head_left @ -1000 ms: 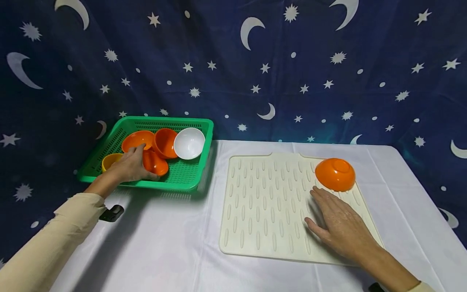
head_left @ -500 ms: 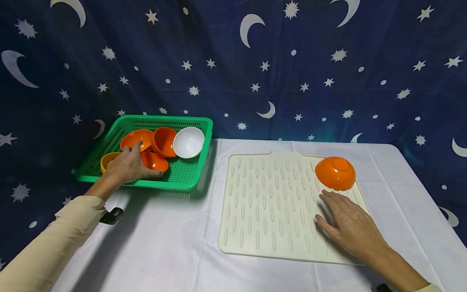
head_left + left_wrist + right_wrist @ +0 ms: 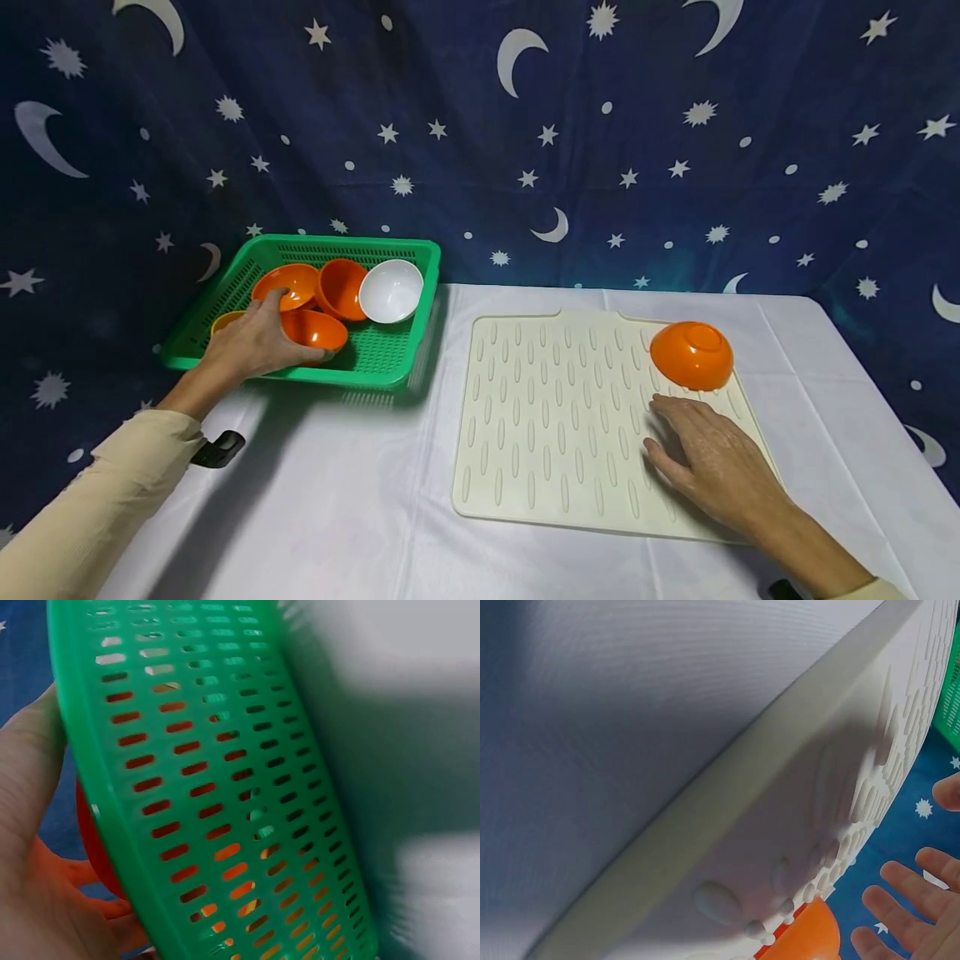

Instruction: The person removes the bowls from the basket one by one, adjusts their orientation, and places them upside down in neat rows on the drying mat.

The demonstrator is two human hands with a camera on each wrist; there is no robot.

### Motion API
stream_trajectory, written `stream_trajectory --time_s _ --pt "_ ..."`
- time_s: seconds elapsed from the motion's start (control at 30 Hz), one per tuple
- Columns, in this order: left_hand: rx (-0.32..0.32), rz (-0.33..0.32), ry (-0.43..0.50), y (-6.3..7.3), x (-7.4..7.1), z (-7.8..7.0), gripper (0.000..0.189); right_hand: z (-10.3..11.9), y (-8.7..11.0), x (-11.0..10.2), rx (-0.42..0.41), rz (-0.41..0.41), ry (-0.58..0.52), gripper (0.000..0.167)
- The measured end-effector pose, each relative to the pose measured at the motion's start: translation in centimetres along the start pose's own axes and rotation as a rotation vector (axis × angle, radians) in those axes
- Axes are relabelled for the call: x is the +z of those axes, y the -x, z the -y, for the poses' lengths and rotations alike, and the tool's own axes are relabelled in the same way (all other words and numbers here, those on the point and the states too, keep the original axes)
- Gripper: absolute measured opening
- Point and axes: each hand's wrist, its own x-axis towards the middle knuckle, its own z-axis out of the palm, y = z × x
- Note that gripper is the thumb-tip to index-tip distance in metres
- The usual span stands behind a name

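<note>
My left hand (image 3: 258, 337) reaches over the near rim of the green basket (image 3: 375, 379) and grips an orange bowl (image 3: 315, 330), thumb along its near side and fingers at its far left. In the left wrist view the basket's slotted wall covers most of that bowl, and part of the hand (image 3: 52, 900) shows beside it. My right hand (image 3: 712, 462) hovers over the ivory drying mat (image 3: 547, 417), fingers extended and holding nothing. Just beyond its fingertips, an orange bowl (image 3: 692, 356) lies upside down at the mat's far right corner.
Also in the basket are two more orange bowls, one at the back left (image 3: 288, 283) and one tilted (image 3: 341, 287), a white bowl (image 3: 391, 292) and a partly hidden yellow bowl (image 3: 225, 321). A dark star-and-moon cloth (image 3: 450, 100) hangs behind the white-covered table (image 3: 337, 500).
My left hand has closed in around the front orange bowl, which has shifted slightly and shows more of its inside. My right hand has drifted a little to the right.
</note>
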Motion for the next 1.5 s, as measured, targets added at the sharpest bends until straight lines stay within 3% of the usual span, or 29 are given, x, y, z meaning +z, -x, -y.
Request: stream_trajectory --time_s 0.2,0.6,1.0,1.3,1.5 --pt "0.012 -0.085 0.061 0.8 -0.3 -0.6 0.126 0.0 0.0 0.0 -0.015 -0.006 0.0 0.053" --pt "0.138 -0.304 0.148 1.8 0.6 -2.4 0.112 0.1 0.5 0.3 -0.02 0.011 -0.015 0.051" --pt "0.221 -0.497 0.338 2.9 1.6 -4.7 0.116 0.4 0.7 0.5 -0.002 0.005 -0.027 0.049" --pt "0.25 -0.578 0.375 3.7 2.3 -6.7 0.115 2.1 0.6 0.4 0.094 0.081 -0.166 0.046" --pt "0.366 -0.647 0.44 4.2 3.4 -8.9 0.114 2.9 0.2 0.4 0.147 0.113 -0.209 0.047"
